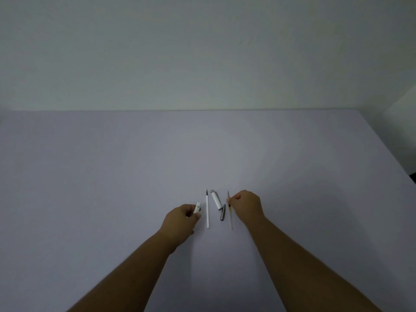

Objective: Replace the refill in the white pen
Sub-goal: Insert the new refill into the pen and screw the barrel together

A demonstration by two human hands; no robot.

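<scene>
- Left hand [182, 218], lower centre, pinches a short white pen piece [197, 207].
- Right hand [245, 207] pinches a thin yellowish refill [230, 212] against the table [112, 165].
- Between them lie a white refill [207, 212], white cap [215, 199] and dark tip piece [222, 212].

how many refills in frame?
2. White refill lies on the table between the hands, untouched. Clear, yellowish refill is at the right hand, pinched by its fingers. Another inside the barrel piece in the left hand can't be excluded.
</scene>
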